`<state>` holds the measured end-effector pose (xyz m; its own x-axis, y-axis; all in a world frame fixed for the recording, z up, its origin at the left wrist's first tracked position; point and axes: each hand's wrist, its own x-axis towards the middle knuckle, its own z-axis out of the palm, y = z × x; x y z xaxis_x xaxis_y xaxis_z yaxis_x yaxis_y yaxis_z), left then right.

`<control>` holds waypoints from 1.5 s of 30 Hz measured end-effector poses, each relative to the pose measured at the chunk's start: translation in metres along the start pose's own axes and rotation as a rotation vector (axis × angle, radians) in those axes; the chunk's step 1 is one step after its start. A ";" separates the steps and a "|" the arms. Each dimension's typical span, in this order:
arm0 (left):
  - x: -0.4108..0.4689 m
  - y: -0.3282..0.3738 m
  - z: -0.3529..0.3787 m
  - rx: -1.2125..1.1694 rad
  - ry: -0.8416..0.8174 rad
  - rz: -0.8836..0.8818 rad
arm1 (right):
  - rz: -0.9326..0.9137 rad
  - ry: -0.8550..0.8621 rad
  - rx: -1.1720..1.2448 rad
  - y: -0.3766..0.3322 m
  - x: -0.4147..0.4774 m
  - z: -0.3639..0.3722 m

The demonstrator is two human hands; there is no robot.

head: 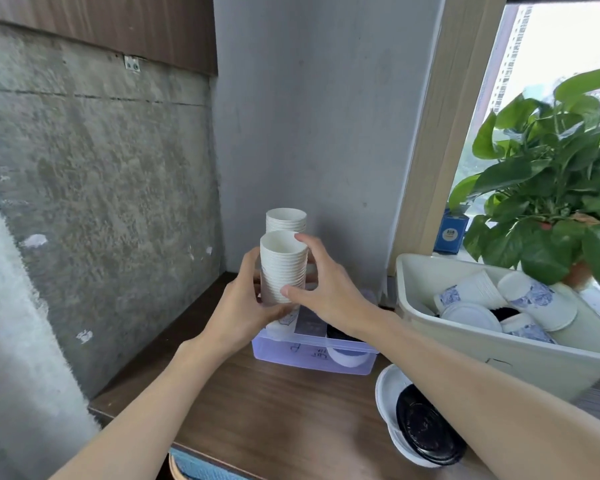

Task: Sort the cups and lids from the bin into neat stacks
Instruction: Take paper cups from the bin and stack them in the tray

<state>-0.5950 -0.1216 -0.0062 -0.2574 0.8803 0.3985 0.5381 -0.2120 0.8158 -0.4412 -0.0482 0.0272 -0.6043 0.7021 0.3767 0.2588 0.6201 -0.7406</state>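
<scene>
Stacking step in hand: L hand (243, 299), R hand (323, 282) both curl fingers round cup stack (283, 268). Next, judged: seat it upright beside rear stack (286, 220).

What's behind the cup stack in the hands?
A second white cup stack; only its top shows. The held stack and right hand cover its base.

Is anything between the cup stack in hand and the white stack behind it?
Only the right hand, its fingers curled round the held stack on the far side, shows between it and the rear stack. The left hand grips its left side.
</scene>
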 end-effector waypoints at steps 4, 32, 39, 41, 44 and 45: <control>-0.005 -0.014 0.003 0.008 -0.009 -0.024 | 0.012 -0.015 -0.032 0.008 -0.001 0.010; -0.016 0.001 -0.014 0.227 0.129 0.043 | 0.017 0.016 -0.033 0.007 -0.012 0.004; -0.008 0.077 0.024 0.279 0.165 0.303 | 0.002 0.172 -0.140 0.007 -0.053 -0.071; -0.001 0.099 0.053 0.251 0.093 0.344 | 0.014 0.222 -0.143 0.013 -0.066 -0.099; 0.008 0.127 0.101 0.235 -0.042 0.372 | 0.090 0.286 -0.199 0.030 -0.087 -0.145; 0.010 0.134 0.117 0.239 -0.087 0.377 | 0.119 0.310 -0.226 0.037 -0.094 -0.160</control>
<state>-0.4317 -0.0909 0.0578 0.0555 0.7949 0.6042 0.7538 -0.4302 0.4968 -0.2541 -0.0355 0.0532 -0.3130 0.8248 0.4709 0.4934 0.5649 -0.6614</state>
